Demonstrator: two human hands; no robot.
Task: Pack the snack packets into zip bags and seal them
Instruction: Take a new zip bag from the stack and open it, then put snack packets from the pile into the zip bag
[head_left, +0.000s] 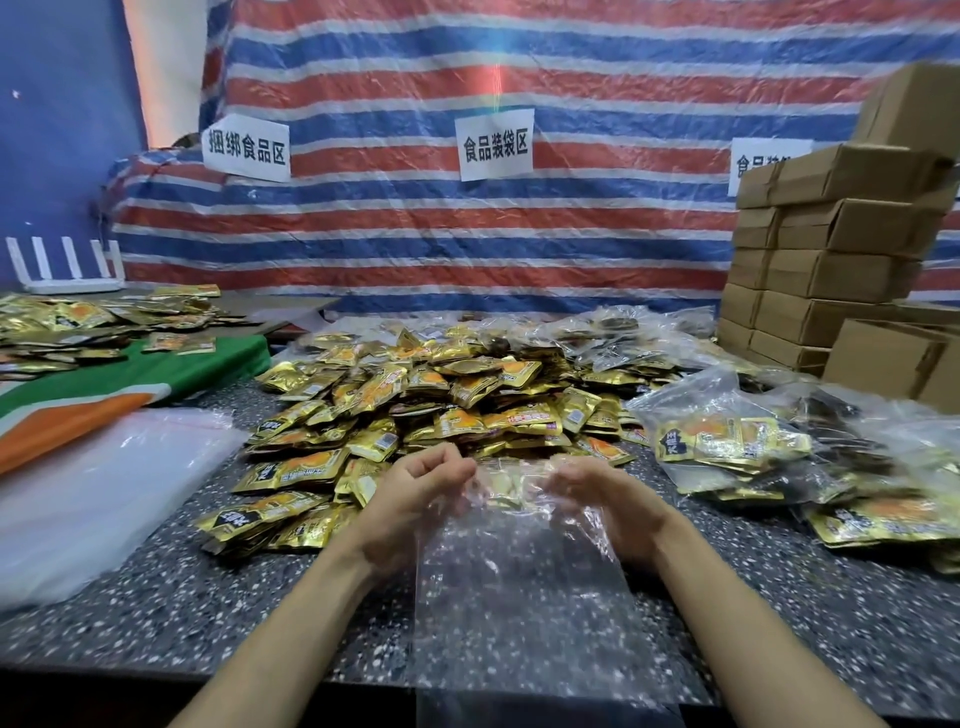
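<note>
Now we hold the clear zip bag (519, 597) at its mouth, left hand (415, 493) and right hand (602, 499) each pinching a lip. It looks light, limp and slippery, and lies on the table (260, 597) before the gold snack packets (415, 400).

Left sign (245, 148) reads 捆绑食品区, middle sign (495, 141) 食品装袋区.

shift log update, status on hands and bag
Hands: left hand and right hand pinch mouth of zip bag. Bag unsealed, looks empty. Pile of snack packets just beyond, nothing blocking.
</note>
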